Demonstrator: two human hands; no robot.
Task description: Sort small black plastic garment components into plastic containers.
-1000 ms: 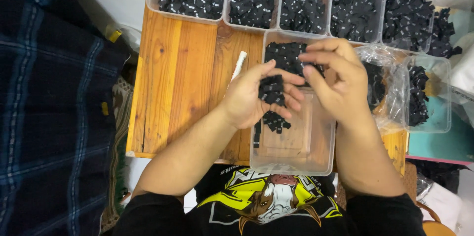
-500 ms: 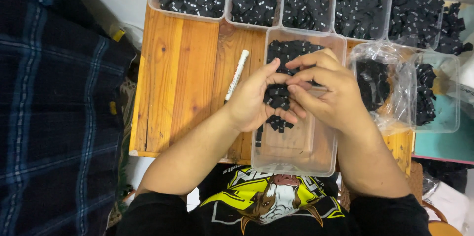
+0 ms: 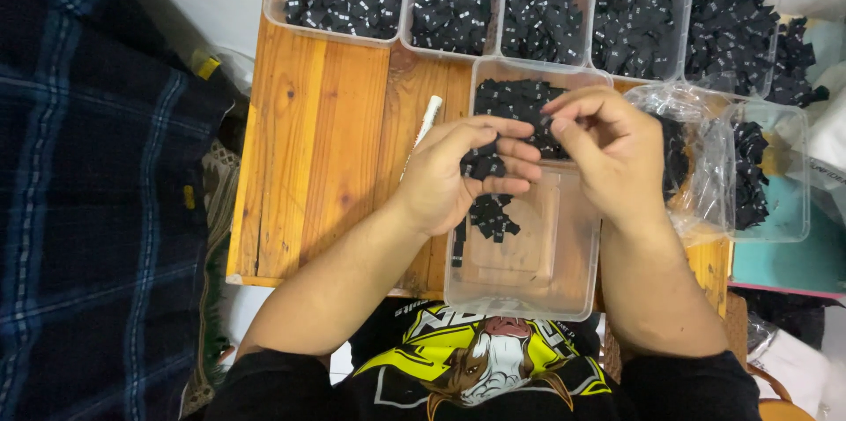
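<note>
A person's left hand (image 3: pixel 458 170) cups a small bunch of black fabric labels (image 3: pixel 483 163) over a clear plastic tub (image 3: pixel 529 289) on a wooden table (image 3: pixel 308 130), fingers curled closed around them. The right hand (image 3: pixel 608 152), just beside it, pinches its thumb and forefinger narrowly together at the heap of labels in the tub's far end. More loose labels (image 3: pixel 489 214) lie below the left hand, a white pen (image 3: pixel 425 126) rests left of the tub, and a row of label-filled bins (image 3: pixel 538 2) lines the table's far edge.
</note>
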